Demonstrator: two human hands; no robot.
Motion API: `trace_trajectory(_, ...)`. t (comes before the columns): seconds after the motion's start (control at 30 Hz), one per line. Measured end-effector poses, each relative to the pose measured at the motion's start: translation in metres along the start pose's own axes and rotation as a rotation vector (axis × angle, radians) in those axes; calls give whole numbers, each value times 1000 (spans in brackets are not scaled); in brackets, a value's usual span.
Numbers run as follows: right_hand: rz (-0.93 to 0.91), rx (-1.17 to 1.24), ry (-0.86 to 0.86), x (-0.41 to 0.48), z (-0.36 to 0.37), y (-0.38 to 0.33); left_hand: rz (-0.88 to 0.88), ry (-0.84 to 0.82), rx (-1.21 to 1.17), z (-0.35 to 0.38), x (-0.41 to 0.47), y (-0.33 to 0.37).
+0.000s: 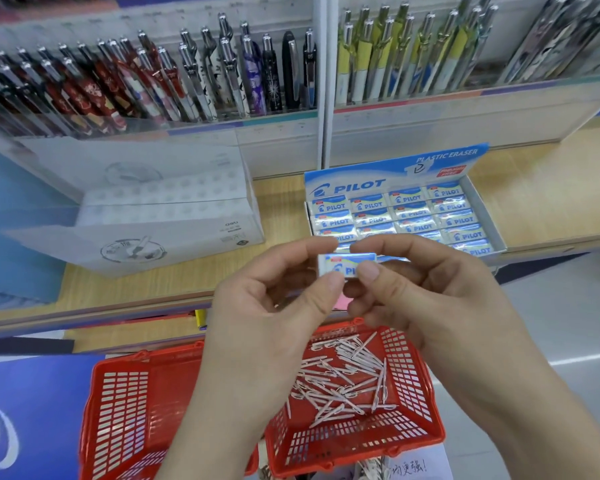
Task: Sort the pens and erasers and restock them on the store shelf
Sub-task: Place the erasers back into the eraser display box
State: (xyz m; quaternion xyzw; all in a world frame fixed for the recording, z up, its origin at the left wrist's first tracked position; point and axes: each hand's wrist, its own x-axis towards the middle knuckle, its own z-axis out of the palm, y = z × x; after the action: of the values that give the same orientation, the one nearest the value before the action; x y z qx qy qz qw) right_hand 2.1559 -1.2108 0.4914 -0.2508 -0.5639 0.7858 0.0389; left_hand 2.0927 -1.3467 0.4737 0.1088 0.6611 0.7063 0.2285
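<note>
A white and blue Pilot eraser is held in front of me, above the shelf's front edge. My left hand pinches its left end between thumb and forefinger. My right hand pinches its right end the same way. Behind it, the Pilot eraser display box stands on the wooden shelf with several rows of erasers in it. Below my hands, a red basket holds several white pens. A second red basket sits to its left.
A white display carton stands on the wooden shelf left of the eraser box. Racks of upright pens fill the upper shelf at the back. A blue sign lies at lower left.
</note>
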Motion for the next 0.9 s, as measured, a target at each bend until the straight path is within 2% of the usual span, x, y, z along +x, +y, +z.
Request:
trace_trajectory(0.27, -102, -337, 60, 2, -21, -3, 4, 126, 243, 8, -3, -9)
trace_trajectory(0.37, -181, -588, 147, 10, -28, 1, 42, 213, 369, 4, 2, -16)
trace_trajectory(0.5, -309, -928, 150, 19, -25, 6, 59, 199, 444, 5, 7, -20)
trace_trajectory(0.67, -401, -1093, 167, 24, -21, 10, 79, 192, 520, 6, 11, -25)
trace_trajectory(0.9, -401, -1277, 144, 26, -17, 18, 119, 206, 554, 6, 14, -28)
